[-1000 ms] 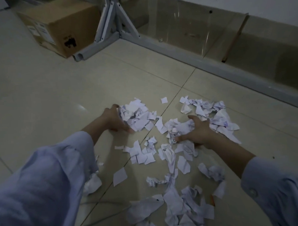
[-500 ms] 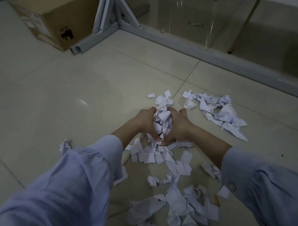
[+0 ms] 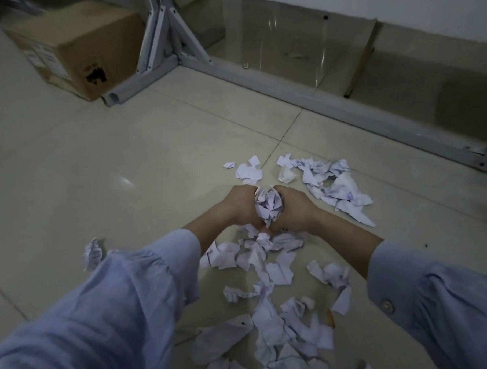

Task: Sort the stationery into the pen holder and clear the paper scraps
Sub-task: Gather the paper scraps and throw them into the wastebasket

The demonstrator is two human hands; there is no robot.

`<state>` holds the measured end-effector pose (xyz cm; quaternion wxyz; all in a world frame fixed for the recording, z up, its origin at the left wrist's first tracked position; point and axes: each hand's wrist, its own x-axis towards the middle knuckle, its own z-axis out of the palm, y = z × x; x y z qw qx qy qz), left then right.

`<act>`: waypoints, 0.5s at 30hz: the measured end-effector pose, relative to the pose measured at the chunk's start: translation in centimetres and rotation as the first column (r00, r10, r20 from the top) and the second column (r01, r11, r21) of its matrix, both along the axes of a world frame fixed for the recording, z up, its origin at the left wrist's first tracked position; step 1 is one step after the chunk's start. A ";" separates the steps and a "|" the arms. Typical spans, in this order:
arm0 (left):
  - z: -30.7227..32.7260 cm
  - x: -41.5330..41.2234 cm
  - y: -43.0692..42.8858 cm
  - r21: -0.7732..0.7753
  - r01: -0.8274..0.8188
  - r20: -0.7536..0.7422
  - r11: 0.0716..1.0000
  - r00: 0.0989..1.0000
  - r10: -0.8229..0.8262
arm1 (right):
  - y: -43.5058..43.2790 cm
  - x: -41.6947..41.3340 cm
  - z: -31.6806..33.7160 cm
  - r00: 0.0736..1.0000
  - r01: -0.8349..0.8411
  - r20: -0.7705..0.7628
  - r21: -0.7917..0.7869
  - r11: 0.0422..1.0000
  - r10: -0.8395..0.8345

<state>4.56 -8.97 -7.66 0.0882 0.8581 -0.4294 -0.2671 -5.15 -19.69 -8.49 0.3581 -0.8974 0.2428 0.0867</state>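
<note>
Starting at the far left, a cardboard box (image 3: 72, 52) is seen standing on the tiled floor (image 3: 123, 147), with a grey metal frame (image 3: 158, 48) just beside it. Nearer the person, a single crumpled scrap (image 3: 92, 253) lies alone by the left sleeve (image 3: 103, 316).

At the middle, a wad of paper scraps (image 3: 268, 204) is clasped between the two hands. The left hand (image 3: 239, 205) is curled against its left flank and the right hand (image 3: 292, 210) against its right flank, so that the wad is squeezed from both sides. The wad is longer than it is wide, and its long axis runs away from the person, from the wrists toward the knuckles. Whether it is lifted clear of the floor cannot be told.

Below the hands, loose scraps (image 3: 279, 272) are strewn in a band whose long axis likewise runs away from the person, from the bottom edge of the view up to the wrists.

To the right of the hands, a separate cluster of scraps (image 3: 337, 185) is spread on a slant from upper left to lower right, and it is ended by a long pointed piece (image 3: 355, 214) directed toward the lower right. The right sleeve (image 3: 437, 301) is seen at the far right, and behind it a clear panel (image 3: 300, 42) is set along the wall.
</note>
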 end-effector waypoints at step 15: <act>8.2 -8.3 -8.2 -0.248 0.007 -0.062 0.969 0.998 -0.023 | -6.9 -9.4 10.2 0.988 0.132 0.101 -0.130 0.983 -0.119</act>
